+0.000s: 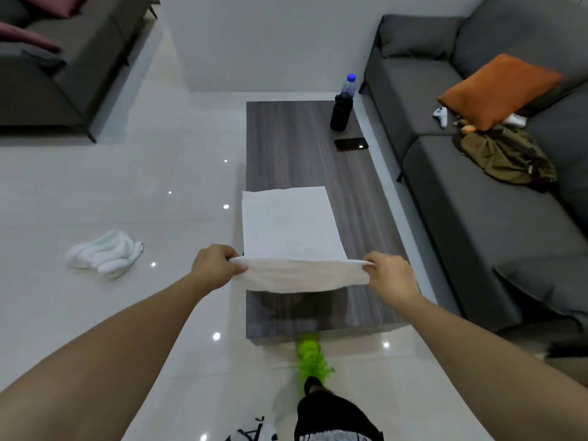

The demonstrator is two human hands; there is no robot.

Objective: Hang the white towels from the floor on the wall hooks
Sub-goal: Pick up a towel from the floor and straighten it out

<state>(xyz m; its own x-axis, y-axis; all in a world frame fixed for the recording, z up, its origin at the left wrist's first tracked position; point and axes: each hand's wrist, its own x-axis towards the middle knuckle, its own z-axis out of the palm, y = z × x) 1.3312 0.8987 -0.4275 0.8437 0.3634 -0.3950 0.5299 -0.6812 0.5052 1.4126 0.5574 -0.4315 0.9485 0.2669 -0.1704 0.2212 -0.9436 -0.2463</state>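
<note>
Both forearms extended forward, level, over near end of wooden table (375, 237). Left hand (213, 268) and right hand (392, 275) each pinching one end of folded edge of white towel (289, 230), fingers curled, cloth stretched taut between them, far part spread flat on tabletop. Second white towel (103, 254) crumpled on floor (127, 186), well left of table.

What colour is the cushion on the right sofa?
Orange cushion, clearest in the head view.

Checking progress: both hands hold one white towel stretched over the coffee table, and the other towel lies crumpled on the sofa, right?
Not quite. The head view shows the other towel crumpled on the floor, not the sofa. Both hands, left and right, do hold the stretched towel.
</note>
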